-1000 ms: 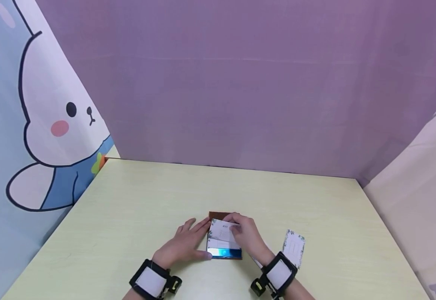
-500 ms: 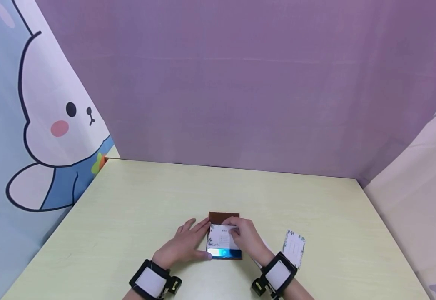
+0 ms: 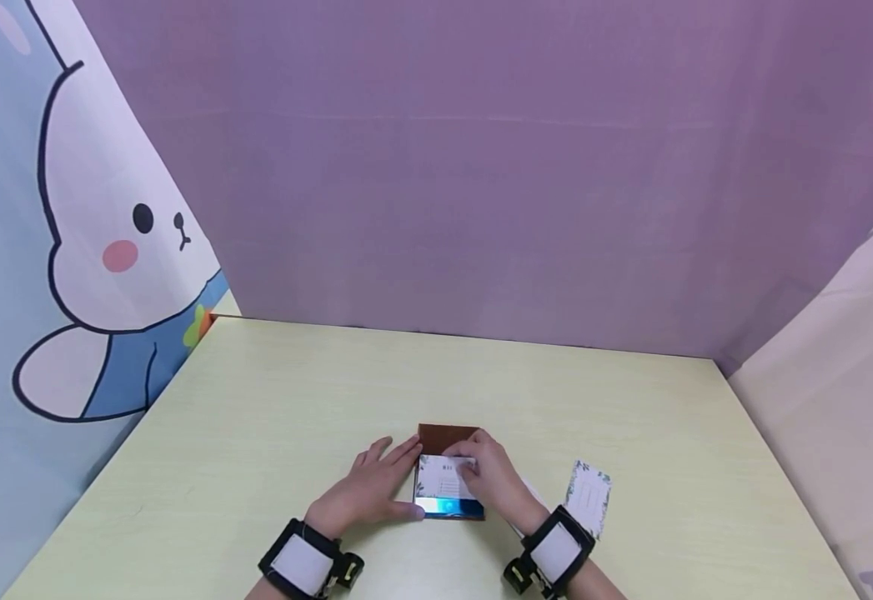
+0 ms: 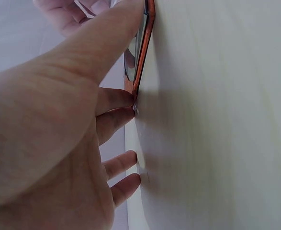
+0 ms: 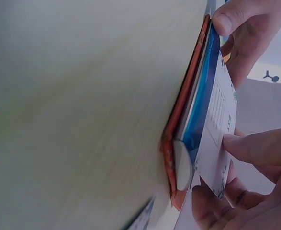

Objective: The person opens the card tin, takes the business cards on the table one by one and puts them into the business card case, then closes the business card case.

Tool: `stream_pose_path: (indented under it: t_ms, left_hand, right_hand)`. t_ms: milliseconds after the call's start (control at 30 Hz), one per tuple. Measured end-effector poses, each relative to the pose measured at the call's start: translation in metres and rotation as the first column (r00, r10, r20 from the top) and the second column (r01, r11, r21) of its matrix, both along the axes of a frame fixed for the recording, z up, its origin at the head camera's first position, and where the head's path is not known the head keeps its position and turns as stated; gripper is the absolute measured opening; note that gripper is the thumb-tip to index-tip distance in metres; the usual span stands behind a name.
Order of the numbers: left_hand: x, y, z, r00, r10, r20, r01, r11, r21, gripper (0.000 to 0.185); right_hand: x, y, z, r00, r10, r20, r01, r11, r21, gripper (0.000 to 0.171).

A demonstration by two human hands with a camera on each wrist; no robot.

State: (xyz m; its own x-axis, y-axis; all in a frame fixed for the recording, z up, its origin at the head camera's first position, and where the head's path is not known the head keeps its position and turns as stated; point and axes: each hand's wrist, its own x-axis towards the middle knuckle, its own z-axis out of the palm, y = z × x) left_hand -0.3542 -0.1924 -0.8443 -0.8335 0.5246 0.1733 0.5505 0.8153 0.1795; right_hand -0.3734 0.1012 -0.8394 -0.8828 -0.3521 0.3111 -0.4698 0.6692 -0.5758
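A thin brown case with a shiny blue strip along its near side lies on the table. My right hand pinches a white card with a leafy border between thumb and fingers. The card lies over the case, its near edge meeting the blue strip. In the right wrist view the card slants up from the blue strip, thumb on its printed face. My left hand rests along the case's left side, fingers straight, thumb at the near corner and two fingertips at the far one.
Another leafy-bordered card lies to the right of my right hand. A further white card is mostly hidden under my right wrist. Both wrists wear black-strapped cameras. A purple curtain hangs behind the table's far edge.
The card has slid toward me, its far edge lower and straighter, baring more of the brown case. My right hand has moved slightly with it. My left hand has stayed put.
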Motion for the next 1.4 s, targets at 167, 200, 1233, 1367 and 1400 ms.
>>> stream_pose_path:
  t_ms: [167, 200, 1233, 1367, 1400]
  left_hand:
    - [-0.002, -0.001, -0.007, 1.0, -0.005, -0.009, 0.005, 1.0, 0.0, 0.119]
    - [-0.003, -0.001, -0.009, 1.0, -0.005, -0.01, 0.005, 1.0, 0.0, 0.119]
    - [-0.003, 0.001, -0.011, 1.0, -0.017, 0.0, 0.017, 1.0, 0.005, 0.117]
    - [-0.003, 0.001, -0.009, 1.0, -0.019, -0.008, 0.019, 1.0, -0.002, 0.117]
    - [-0.003, 0.0, -0.01, 1.0, -0.021, -0.011, 0.021, 1.0, -0.001, 0.117]
  right_hand:
    - [0.002, 0.003, 0.001, 1.0, 0.006, -0.028, -0.005, 1.0, 0.025, 0.045]
    - [0.003, 0.004, 0.002, 0.999, 0.011, -0.031, -0.01, 1.0, 0.022, 0.044]
    - [0.042, 0.013, 0.023, 0.992, 0.122, -0.01, -0.116, 0.962, 0.247, 0.094]
    - [0.046, 0.012, 0.032, 0.992, 0.123, -0.003, -0.118, 0.963, 0.243, 0.091]
    - [0.045, 0.012, 0.03, 0.993, 0.118, 0.0, -0.114, 0.96, 0.255, 0.091]
